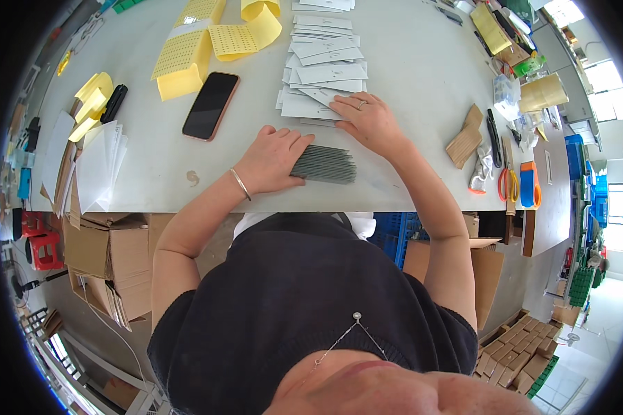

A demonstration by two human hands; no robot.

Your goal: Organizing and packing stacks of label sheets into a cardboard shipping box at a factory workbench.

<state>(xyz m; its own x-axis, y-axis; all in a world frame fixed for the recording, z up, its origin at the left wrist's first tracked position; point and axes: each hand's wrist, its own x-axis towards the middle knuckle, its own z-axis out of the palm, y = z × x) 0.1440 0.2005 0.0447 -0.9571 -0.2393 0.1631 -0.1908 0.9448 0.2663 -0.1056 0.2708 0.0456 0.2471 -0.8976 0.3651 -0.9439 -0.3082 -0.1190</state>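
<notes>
My left hand (273,158) is closed around the left end of a fanned stack of thin dark grey-green strips (325,164) near the table's front edge. Just beyond it, a long column of overlapping white envelopes (327,72) with small print runs away from me. The fingers of my right hand (372,121) are bent over the right end of a tilted white envelope (318,95) at the column's near end, its thumb lower down. What lies under those fingertips is hidden. A dark-screened phone (211,107) lies left of the column.
Fan-folded yellow label sheets (181,59) lie at the far left of the white table (408,62). White papers (102,166) and a black stapler-like tool (114,104) sit at the left edge. On the right are cardboard (466,137), scissors (508,185) and a tape roll (543,91).
</notes>
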